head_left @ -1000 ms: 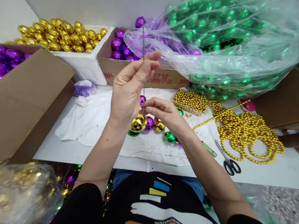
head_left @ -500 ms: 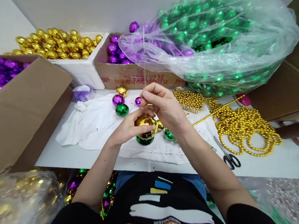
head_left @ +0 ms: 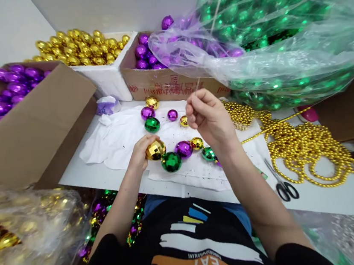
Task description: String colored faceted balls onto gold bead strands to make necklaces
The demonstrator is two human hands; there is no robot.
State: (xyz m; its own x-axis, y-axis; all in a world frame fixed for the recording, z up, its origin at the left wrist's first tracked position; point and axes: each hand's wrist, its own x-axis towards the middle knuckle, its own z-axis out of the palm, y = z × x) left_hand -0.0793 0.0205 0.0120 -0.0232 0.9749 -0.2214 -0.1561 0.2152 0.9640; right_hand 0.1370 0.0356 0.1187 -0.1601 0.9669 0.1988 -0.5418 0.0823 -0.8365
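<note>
My left hand [head_left: 140, 152] is closed around a shiny faceted gold ball [head_left: 155, 150] low over the white cloth. Touching that ball is a green ball [head_left: 171, 162], followed by a purple ball [head_left: 183, 149], a small gold ball [head_left: 197, 143] and another green ball [head_left: 208, 153] in a curved row. To the right, my right hand [head_left: 208, 113] is raised, its fingers pinching a long thin needle-like wire [head_left: 217, 10] that points up and away. Where the wire passes between the fingers is hidden. Beyond my left hand lie loose green [head_left: 152, 125], purple [head_left: 147, 112] and gold [head_left: 152, 102] balls.
Boxes of purple balls [head_left: 18, 83] and gold balls [head_left: 79, 50] stand at the left and back. A clear bag of green balls [head_left: 266, 18] bulges at back right. Gold bead strings [head_left: 312, 154] and black-handled scissors [head_left: 285, 190] lie on the right. White cloth [head_left: 107, 143] covers the table's middle.
My right hand has moved right, away from the gold ball, and the wire now tilts rightward. My left hand has shifted left relative to the row, still holding the gold ball.
</note>
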